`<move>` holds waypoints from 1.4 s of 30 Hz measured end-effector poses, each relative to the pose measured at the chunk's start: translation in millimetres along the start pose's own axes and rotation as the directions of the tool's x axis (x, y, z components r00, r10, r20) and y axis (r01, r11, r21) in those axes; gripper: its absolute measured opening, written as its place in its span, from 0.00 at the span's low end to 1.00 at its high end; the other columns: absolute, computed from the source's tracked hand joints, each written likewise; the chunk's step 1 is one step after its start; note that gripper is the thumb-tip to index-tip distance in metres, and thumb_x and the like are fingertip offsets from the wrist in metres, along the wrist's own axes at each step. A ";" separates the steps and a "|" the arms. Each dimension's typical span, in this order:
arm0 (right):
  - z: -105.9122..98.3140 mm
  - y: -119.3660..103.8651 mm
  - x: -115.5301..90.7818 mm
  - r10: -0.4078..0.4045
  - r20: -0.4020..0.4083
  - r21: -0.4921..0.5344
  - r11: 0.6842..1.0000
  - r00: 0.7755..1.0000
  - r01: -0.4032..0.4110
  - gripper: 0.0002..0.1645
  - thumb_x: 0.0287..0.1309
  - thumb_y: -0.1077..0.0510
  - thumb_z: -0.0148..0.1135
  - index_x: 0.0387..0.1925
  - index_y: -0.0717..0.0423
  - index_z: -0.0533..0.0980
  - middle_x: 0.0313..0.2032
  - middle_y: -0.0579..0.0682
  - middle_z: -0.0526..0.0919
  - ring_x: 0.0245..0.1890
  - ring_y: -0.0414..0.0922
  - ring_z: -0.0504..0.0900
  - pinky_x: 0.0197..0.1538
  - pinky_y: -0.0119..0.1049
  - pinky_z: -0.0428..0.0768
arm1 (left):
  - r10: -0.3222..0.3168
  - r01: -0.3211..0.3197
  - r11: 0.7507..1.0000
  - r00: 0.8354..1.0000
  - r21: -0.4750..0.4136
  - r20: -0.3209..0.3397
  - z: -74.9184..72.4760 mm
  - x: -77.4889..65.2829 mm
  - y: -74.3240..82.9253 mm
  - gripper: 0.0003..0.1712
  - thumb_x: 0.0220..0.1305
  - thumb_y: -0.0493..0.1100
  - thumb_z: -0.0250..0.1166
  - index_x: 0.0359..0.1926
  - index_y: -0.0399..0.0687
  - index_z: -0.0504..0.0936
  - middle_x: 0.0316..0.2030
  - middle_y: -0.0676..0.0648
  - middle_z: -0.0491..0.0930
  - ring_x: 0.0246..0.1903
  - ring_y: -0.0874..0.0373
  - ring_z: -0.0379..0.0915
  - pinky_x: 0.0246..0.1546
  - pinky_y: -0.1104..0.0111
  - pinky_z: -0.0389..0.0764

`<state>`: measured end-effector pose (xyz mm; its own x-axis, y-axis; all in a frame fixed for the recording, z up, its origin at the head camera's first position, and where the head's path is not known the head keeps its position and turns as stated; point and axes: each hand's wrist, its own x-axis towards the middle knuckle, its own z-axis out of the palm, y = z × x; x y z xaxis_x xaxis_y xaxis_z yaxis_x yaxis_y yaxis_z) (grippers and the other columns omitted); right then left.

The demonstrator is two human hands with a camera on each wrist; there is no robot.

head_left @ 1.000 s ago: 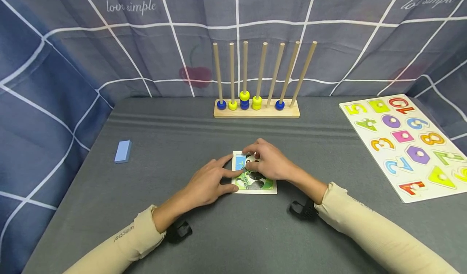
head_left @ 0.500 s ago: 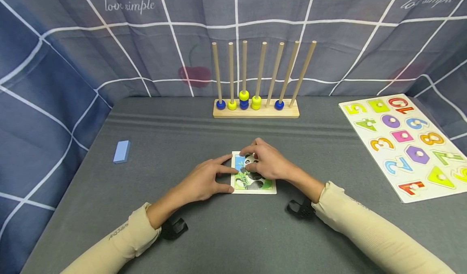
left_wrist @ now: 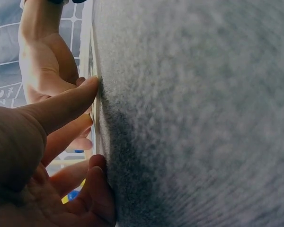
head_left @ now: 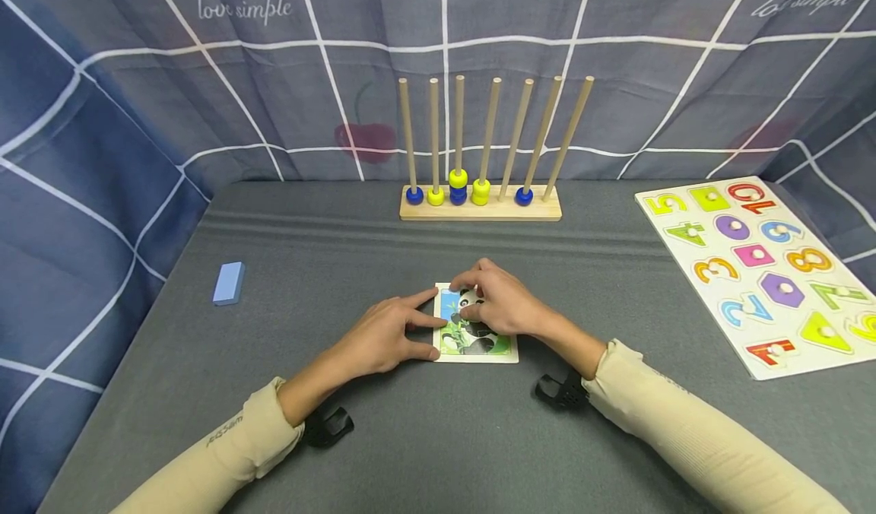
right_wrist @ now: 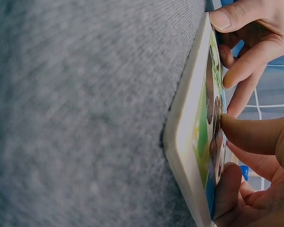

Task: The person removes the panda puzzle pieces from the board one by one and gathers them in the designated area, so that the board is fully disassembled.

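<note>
A small panda picture board (head_left: 479, 347) with a pale border lies flat on the grey tabletop. My left hand (head_left: 386, 339) is at its left side, with the thumb at the lower left corner and extended fingers touching the edge and picture. Over the upper part, my right hand (head_left: 506, 301) rests thumb and fingertips on the panda, spread apart, covering some of it. In the right wrist view, the right thumb (right_wrist: 255, 135) presses on the picture surface. The left thumb (left_wrist: 71, 104) meets the board's thin edge in the left wrist view.
A wooden bead rack (head_left: 479, 210) with upright pegs and blue and yellow beads stands at the back. On the right lies a number-and-shape peg puzzle (head_left: 753, 278). A blue block (head_left: 229, 283) sits at the left. Patterned cloth (head_left: 383, 20) hangs behind the table.
My left hand has slid slightly left, its fingers drawn back from the picture toward the board's left edge. The right hand stays almost still on the panda.
</note>
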<state>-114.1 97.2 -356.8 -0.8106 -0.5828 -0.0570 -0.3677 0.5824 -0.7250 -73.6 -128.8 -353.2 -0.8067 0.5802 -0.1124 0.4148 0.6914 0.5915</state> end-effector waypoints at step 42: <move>3.7 -5.7 5.9 0.048 -0.015 -0.052 0.997 0.999 -0.048 0.25 0.54 0.61 0.73 0.54 0.61 0.80 0.41 0.53 0.76 0.39 0.47 0.74 0.40 0.42 0.72 | -0.002 0.003 1.000 0.999 -0.010 0.044 -2.0 -0.8 -0.7 0.28 0.58 0.48 0.73 0.60 0.51 0.82 0.73 0.42 0.58 0.66 0.39 0.61 0.61 0.45 0.63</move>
<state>-115.2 88.3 -355.5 -0.8339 -0.5459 -0.0812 -0.3512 0.6384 -0.6849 -74.1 -130.6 -352.0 -0.7881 0.5973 -0.1490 0.4086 0.6886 0.5991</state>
